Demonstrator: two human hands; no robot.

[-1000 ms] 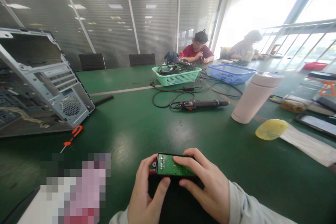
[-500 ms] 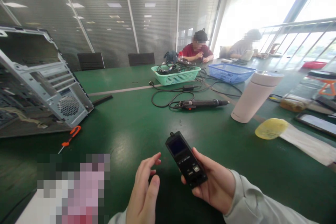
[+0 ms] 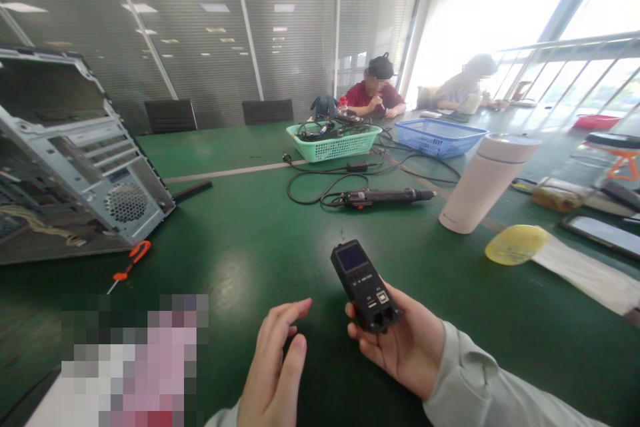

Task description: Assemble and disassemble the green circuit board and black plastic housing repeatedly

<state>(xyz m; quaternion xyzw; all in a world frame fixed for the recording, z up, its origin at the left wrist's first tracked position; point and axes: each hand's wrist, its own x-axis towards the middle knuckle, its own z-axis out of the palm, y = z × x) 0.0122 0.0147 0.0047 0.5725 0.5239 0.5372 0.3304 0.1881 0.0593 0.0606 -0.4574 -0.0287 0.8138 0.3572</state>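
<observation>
Window glare upper right; edges warped, far end perhaps slightly soft.

A slim black handheld device [image 3: 363,285] with a small bluish screen lies face-up, tilted, above the green table.

The 2 bare hands, left hand [image 3: 273,373] and right hand [image 3: 405,347], wear pale grey long sleeves [image 3: 480,390] with loose cuffs.

Right hand [image 3: 400,347] holds black handheld device [image 3: 364,285]; left hand [image 3: 275,373] empty beside it.
</observation>
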